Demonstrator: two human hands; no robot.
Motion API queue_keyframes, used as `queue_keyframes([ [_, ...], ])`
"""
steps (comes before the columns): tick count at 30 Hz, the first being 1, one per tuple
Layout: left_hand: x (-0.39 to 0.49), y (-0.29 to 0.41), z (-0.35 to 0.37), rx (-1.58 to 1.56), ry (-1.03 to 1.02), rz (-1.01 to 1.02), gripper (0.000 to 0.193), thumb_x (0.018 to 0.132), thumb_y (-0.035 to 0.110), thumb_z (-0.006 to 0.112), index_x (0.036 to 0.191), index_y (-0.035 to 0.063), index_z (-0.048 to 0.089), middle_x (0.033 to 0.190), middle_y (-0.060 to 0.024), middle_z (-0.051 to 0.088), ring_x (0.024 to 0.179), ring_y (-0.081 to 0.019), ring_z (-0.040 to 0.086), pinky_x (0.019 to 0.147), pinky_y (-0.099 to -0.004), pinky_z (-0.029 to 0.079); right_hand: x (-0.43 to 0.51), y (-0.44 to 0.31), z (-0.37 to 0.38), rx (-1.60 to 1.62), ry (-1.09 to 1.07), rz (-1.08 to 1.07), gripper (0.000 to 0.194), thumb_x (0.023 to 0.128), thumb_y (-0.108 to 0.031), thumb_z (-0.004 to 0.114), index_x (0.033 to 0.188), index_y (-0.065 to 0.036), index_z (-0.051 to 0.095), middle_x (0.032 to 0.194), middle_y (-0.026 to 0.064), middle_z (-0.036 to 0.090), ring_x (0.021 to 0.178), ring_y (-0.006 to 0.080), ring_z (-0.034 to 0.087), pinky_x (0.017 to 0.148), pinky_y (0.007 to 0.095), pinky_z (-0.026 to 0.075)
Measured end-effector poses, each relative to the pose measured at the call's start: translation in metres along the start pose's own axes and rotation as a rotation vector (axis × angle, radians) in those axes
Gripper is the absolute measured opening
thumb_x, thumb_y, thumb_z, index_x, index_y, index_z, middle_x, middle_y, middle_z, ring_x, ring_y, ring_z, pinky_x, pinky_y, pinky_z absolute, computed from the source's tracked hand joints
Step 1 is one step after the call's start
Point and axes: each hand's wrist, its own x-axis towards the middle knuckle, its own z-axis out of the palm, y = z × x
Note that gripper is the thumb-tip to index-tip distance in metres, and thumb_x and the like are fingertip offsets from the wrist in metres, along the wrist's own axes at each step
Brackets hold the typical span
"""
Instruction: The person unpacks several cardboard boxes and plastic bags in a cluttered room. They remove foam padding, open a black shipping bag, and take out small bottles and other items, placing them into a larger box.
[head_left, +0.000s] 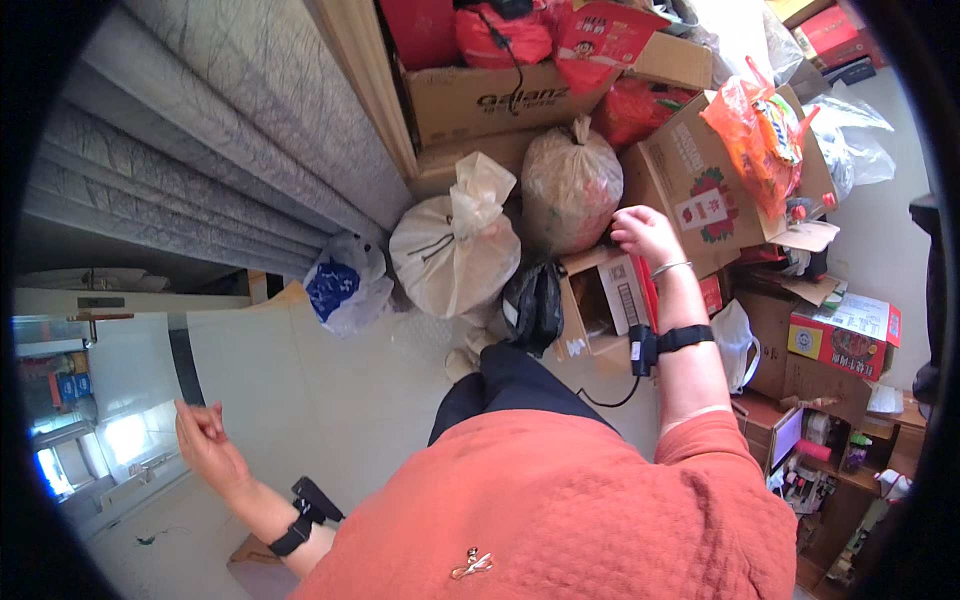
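My left hand (206, 442) is held out at the lower left over the pale floor, fingers partly curled, with nothing in it. My right hand (643, 234) is raised at the upper middle, its fingers bent inward; whether it touches or holds anything cannot be told. Just left of it in the picture stands a tied, filled translucent plastic bag (571, 191). Beside that bag is a knotted white sack (450, 255). A black plastic bag (534, 306) and an open cardboard box (592, 300) lie below them. Both forearms wear black straps with small devices.
Grey curtains (225, 127) hang at the upper left above a white and blue plastic bag (346, 285). A Galanz carton (510, 101) stands at the back. To the right are a tilted carton (694, 180), an orange plastic bag (761, 142) and a cluttered wooden shelf (832, 517).
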Motion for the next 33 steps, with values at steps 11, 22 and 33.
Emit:
queue_keyframes([
  [11, 0.022, -0.011, 0.037, -0.035, -0.148, -0.007, 0.044, 0.104, 0.031, 0.053, 0.066, 0.0119, 0.042, 0.064, 0.0028, 0.034, 0.061, -0.0081, 0.033, 0.084, -0.0340, 0.046, -0.053, -0.006, -0.002, -0.110, -0.003, -0.028, 0.019, 0.094, -0.026, 0.068, 0.106, -0.011, 0.066, 0.093, -0.0035, 0.067, 0.080, 0.0069, 0.064, 0.069, 0.0233, 0.050],
  [22, 0.022, 0.037, 0.205, 0.216, -0.488, 0.248, 0.029, 0.101, 0.017, 0.059, 0.074, 0.0051, 0.058, 0.070, 0.0045, 0.052, 0.065, -0.0027, 0.042, 0.064, -0.0221, 0.040, -0.005, -0.035, -0.043, 0.131, 0.146, -0.131, 0.026, 0.095, -0.026, 0.065, 0.115, -0.009, 0.064, 0.103, 0.0022, 0.068, 0.084, 0.0113, 0.067, 0.070, 0.0252, 0.052],
  [33, -0.014, 0.067, 0.506, 0.466, -0.965, 0.916, 0.026, 0.075, 0.011, 0.080, 0.094, 0.0019, 0.066, 0.091, -0.0135, 0.067, 0.087, -0.0321, 0.064, 0.079, -0.0381, 0.052, 0.209, -0.127, -0.103, -0.222, 0.608, -0.488, 0.045, 0.088, -0.029, 0.070, 0.121, 0.001, 0.064, 0.115, 0.0181, 0.069, 0.109, 0.0282, 0.067, 0.097, 0.0366, 0.051],
])
